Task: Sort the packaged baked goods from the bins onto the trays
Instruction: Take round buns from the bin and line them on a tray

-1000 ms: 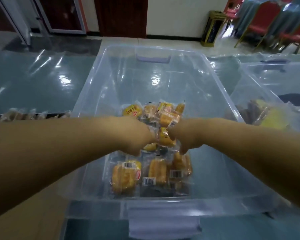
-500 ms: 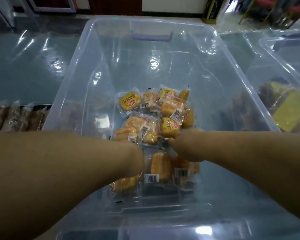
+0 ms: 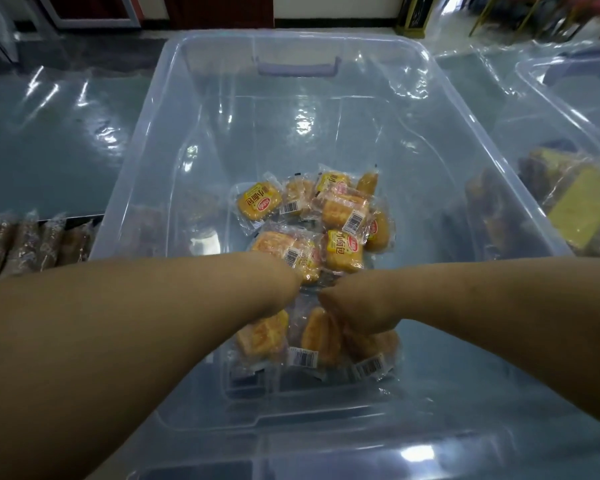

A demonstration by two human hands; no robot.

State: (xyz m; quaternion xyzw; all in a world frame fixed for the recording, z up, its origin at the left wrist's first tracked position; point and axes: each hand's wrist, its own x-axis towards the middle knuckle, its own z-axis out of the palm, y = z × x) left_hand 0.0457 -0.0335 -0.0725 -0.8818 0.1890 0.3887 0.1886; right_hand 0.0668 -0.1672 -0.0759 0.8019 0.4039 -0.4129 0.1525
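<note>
Risk: slick packaged buns (image 3: 344, 250) may slip from left hand (image 3: 282, 289), right hand (image 3: 347, 306) in clear bin (image 3: 146, 161) (fingers hidden, cannot tell grasp).

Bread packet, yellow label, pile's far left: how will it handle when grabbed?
Probably light and squashy: the bread packet shows a bun in loose clear film. The glossy wrap likely slips and crinkles. Flat-sided, so it should slide on the bin floor, not roll.

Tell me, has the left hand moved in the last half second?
Yes. Against the near row of packets, the left hand has shifted farther into the bin and closer to the right hand.
</note>
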